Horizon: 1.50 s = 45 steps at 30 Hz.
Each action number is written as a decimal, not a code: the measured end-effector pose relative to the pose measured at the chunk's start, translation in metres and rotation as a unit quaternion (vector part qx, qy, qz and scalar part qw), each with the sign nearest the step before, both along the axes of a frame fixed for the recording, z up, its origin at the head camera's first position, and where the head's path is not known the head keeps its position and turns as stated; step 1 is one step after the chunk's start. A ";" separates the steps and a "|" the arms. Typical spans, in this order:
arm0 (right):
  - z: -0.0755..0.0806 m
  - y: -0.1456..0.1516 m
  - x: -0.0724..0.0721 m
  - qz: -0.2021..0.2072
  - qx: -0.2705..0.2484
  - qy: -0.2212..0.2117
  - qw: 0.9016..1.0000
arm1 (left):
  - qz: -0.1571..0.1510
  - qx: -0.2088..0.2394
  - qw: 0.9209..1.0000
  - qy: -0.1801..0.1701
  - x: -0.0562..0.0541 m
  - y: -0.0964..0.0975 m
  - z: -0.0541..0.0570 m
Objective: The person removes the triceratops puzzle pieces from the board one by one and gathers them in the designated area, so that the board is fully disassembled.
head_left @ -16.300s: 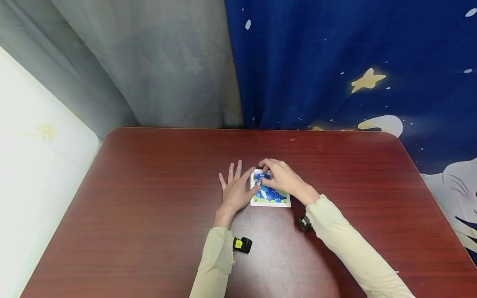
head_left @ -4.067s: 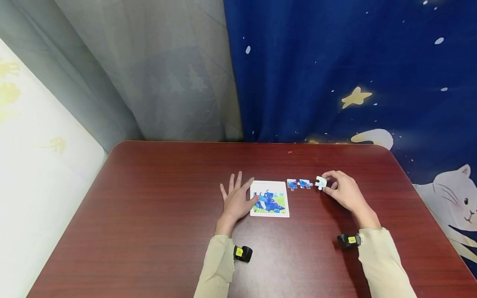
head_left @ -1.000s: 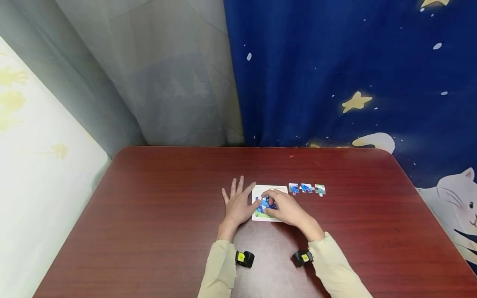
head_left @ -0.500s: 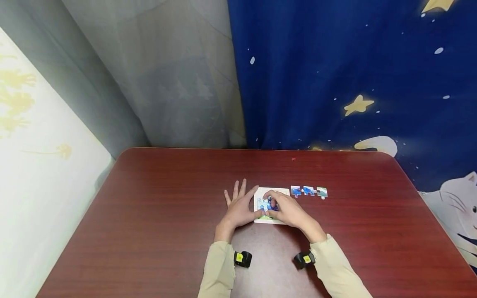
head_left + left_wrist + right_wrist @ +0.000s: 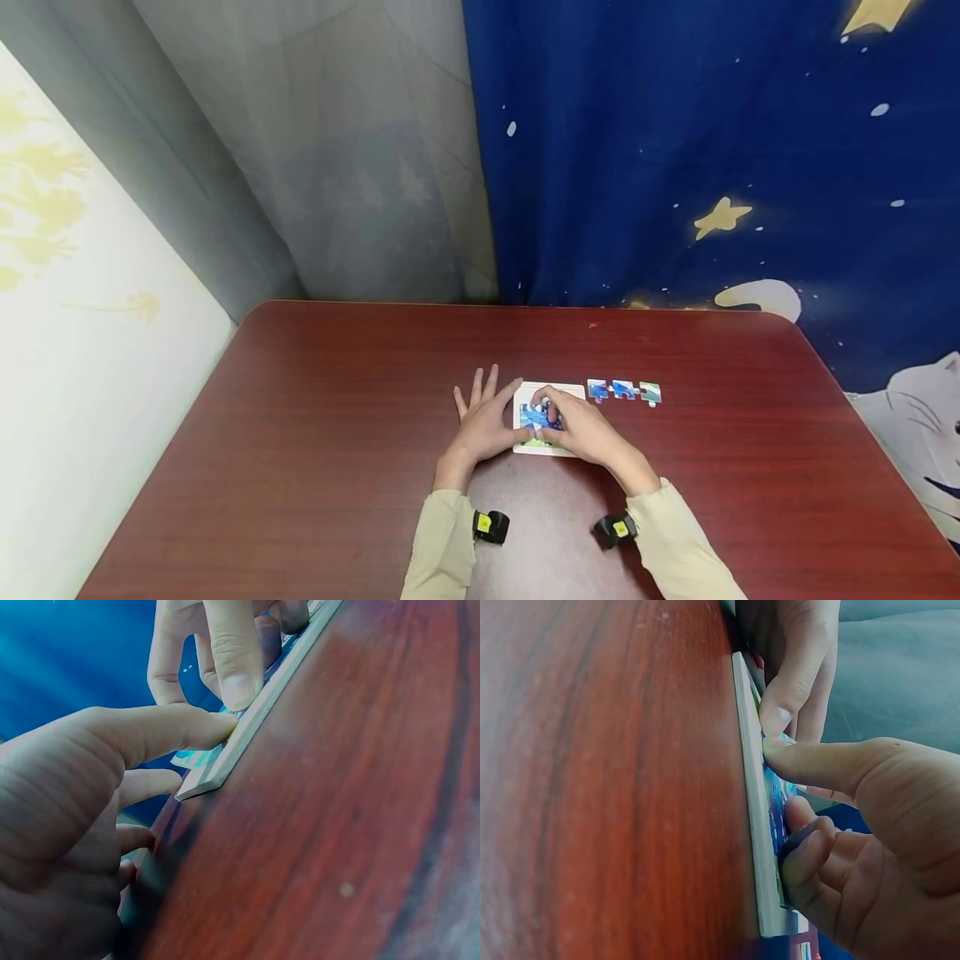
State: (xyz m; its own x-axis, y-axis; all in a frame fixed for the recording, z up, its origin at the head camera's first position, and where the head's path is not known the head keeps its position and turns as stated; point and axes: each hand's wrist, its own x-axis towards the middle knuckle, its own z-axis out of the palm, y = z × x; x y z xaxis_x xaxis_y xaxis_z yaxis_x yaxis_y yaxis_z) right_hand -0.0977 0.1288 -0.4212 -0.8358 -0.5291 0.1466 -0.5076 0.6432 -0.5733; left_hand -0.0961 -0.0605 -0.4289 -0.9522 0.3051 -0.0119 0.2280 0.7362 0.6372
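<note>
A small square jigsaw puzzle with a white frame (image 5: 566, 388) and a blue and green picture lies flat on the table, between both hands. My left hand (image 5: 483, 429) rests at its left side, fingers spread, with the thumb (image 5: 187, 729) pressing on the puzzle near its edge. My right hand (image 5: 585, 427) reaches over the picture from the right. Its thumb and curled fingers pinch a light blue puzzle piece (image 5: 534, 416), which looks slightly raised; the fingers partly hide it. Both thumb tips almost meet in the right wrist view.
Three loose puzzle pieces lie in a row right of the frame: a blue one (image 5: 597, 390), another blue one (image 5: 623, 390) and a pale green one (image 5: 650, 393). The reddish-brown table (image 5: 337, 433) ends at curtains (image 5: 375, 167). A tiny red speck (image 5: 593, 325) lies near the back edge.
Seconds ago my right hand placed the third loose piece in the row, then came back over the puzzle. In the last second it has worked on the light blue piece; my left hand stays put.
</note>
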 end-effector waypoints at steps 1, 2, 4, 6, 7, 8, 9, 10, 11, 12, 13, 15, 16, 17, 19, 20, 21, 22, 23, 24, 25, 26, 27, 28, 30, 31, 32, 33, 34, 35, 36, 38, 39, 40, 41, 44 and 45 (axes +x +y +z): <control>0.000 0.000 0.000 0.000 0.000 0.001 1.000 | 0.000 0.001 1.000 0.000 0.000 0.000 -0.001; -0.001 0.000 0.000 -0.001 0.001 0.002 1.000 | -0.001 0.002 1.000 0.000 0.000 0.000 -0.001; -0.001 0.000 0.001 -0.001 -0.001 0.003 1.000 | -0.001 0.003 1.000 0.000 0.000 0.000 -0.002; -0.001 0.000 0.001 -0.001 -0.003 0.004 1.000 | 0.000 0.002 1.000 -0.002 0.001 0.000 -0.001; -0.001 0.000 0.002 -0.002 -0.003 0.003 1.000 | 0.001 0.001 1.000 -0.002 0.000 0.000 -0.002; -0.001 0.000 0.002 -0.004 -0.005 0.002 1.000 | 0.002 0.001 1.000 -0.004 0.001 0.001 -0.001; -0.001 0.000 0.002 -0.006 -0.006 0.001 1.000 | 0.002 0.000 1.000 -0.004 0.001 0.001 -0.001; 0.000 0.000 0.002 -0.009 -0.006 0.000 1.000 | 0.003 -0.001 1.000 -0.005 0.001 0.001 -0.001; -0.001 -0.001 0.003 -0.011 -0.006 0.001 1.000 | 0.004 -0.001 1.000 -0.004 0.001 0.001 -0.001; -0.001 -0.001 0.003 -0.015 -0.005 0.003 1.000 | 0.004 -0.001 1.000 -0.004 0.001 0.001 -0.001; -0.001 -0.001 0.004 -0.021 -0.003 0.006 1.000 | 0.004 0.001 1.000 -0.003 0.001 0.001 -0.001; -0.001 -0.002 0.004 -0.028 0.001 0.018 0.999 | 0.003 0.001 1.000 0.001 0.001 0.001 -0.003; -0.001 -0.002 0.005 -0.029 0.005 0.025 0.999 | 0.003 0.001 1.000 0.002 0.001 0.001 -0.003; -0.002 -0.002 0.005 -0.029 0.007 0.033 0.999 | 0.003 0.001 1.000 0.003 0.002 0.001 -0.003; -0.002 -0.003 0.005 -0.026 0.010 0.046 0.999 | 0.004 0.002 1.000 0.003 0.002 0.001 -0.004; -0.002 -0.003 0.004 -0.022 0.010 0.053 0.998 | 0.004 0.003 1.000 0.003 0.002 0.001 -0.004; -0.002 -0.003 0.004 -0.020 0.009 0.057 0.998 | 0.004 0.004 1.000 0.002 0.003 0.001 -0.004; -0.002 -0.003 0.003 -0.017 0.008 0.061 0.998 | 0.004 0.005 1.000 0.001 0.003 0.001 -0.004; -0.001 -0.004 0.002 -0.016 0.006 0.063 0.998 | 0.004 0.007 1.000 0.000 0.003 0.001 -0.003; -0.001 -0.004 0.002 -0.015 0.003 0.064 0.998 | 0.004 0.007 1.000 0.000 0.003 0.001 -0.003; -0.001 -0.004 0.001 -0.016 0.003 0.067 0.998 | 0.004 0.007 1.000 0.001 0.003 0.001 -0.003; 0.000 -0.004 0.000 -0.016 0.003 0.068 0.998 | 0.004 0.008 1.000 0.001 0.002 0.001 -0.003; 0.000 -0.005 -0.001 -0.015 0.002 0.069 0.998 | 0.005 0.007 1.000 0.000 0.002 0.001 -0.002; 0.000 -0.005 -0.002 -0.013 0.003 0.072 0.997 | 0.006 0.005 1.000 0.000 0.002 0.001 -0.002; 0.001 -0.004 -0.002 -0.013 0.004 0.072 0.997 | 0.006 0.003 1.000 -0.002 0.001 0.001 -0.002; 0.002 -0.003 -0.002 -0.014 0.002 0.073 0.997 | 0.006 0.002 1.000 -0.002 0.001 0.002 -0.002; 0.002 -0.002 -0.003 -0.015 0.000 0.072 0.997 | 0.006 0.002 1.000 -0.003 0.001 0.002 -0.002; 0.004 0.000 -0.003 -0.017 -0.004 0.065 0.998 | 0.006 0.002 1.000 -0.003 0.001 0.002 -0.002; 0.005 0.003 -0.003 -0.022 -0.007 0.061 0.998 | 0.006 0.002 1.000 -0.004 0.001 0.002 -0.002; 0.007 0.006 -0.003 -0.027 -0.012 0.056 0.998 | 0.006 0.004 1.000 -0.004 0.001 0.002 -0.002; 0.009 0.010 -0.004 -0.033 -0.016 0.053 0.998 | 0.006 0.006 1.000 -0.005 0.001 0.003 -0.002; 0.012 0.021 -0.006 -0.046 -0.021 0.047 0.998 | 0.007 0.008 1.000 -0.003 0.001 0.003 -0.002; 0.014 0.027 -0.006 -0.054 -0.020 0.045 0.997 | 0.006 0.011 1.000 -0.003 0.002 0.003 -0.002; 0.015 0.033 -0.007 -0.062 -0.018 0.046 0.997 | 0.007 0.012 1.000 -0.002 0.002 0.002 -0.002; 0.015 0.040 -0.008 -0.070 -0.016 0.045 0.996 | 0.006 0.012 1.000 -0.002 0.001 0.002 -0.002; 0.017 0.061 -0.008 -0.093 -0.007 0.038 0.995 | 0.005 0.016 1.000 0.001 0.001 0.001 -0.002; 0.017 0.067 -0.007 -0.100 -0.006 0.034 0.994 | 0.004 0.018 1.000 0.002 0.001 0.001 -0.002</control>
